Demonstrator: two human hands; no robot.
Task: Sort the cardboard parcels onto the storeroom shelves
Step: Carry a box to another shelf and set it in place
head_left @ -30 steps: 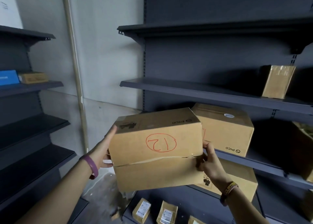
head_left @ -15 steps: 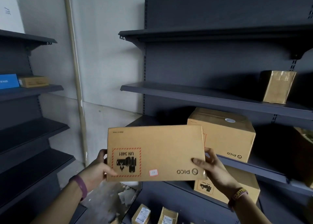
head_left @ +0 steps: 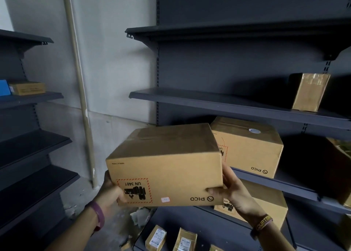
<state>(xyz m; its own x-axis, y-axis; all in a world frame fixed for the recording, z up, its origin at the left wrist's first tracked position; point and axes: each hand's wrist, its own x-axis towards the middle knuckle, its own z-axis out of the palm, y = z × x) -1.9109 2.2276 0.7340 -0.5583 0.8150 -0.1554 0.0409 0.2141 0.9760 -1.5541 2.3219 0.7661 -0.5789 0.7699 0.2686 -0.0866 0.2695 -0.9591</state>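
Note:
I hold a brown cardboard parcel [head_left: 167, 167] in front of the dark shelving unit, its PICO logo and UN 3481 label upside down on the face toward me. My left hand [head_left: 110, 192] grips its lower left corner, thumb on the front face. My right hand [head_left: 228, 188] grips its lower right corner, fingers curled round the edge. Behind it, a similar PICO parcel [head_left: 250, 148] sits on a middle shelf [head_left: 281, 186], and another parcel [head_left: 269, 203] sits on the shelf below.
A small taped parcel [head_left: 309, 92] stands upright on the upper shelf [head_left: 209, 102]. Several small labelled packets [head_left: 155, 238] lie on the bottom shelf. A second shelving unit [head_left: 32, 142] at the left holds a flat box [head_left: 27, 87]. A pipe [head_left: 79, 91] runs down the wall.
The parcel has been rotated in my hands: the face with the red number went out of sight, the labelled PICO face came toward me, and now its top is tilting into view.

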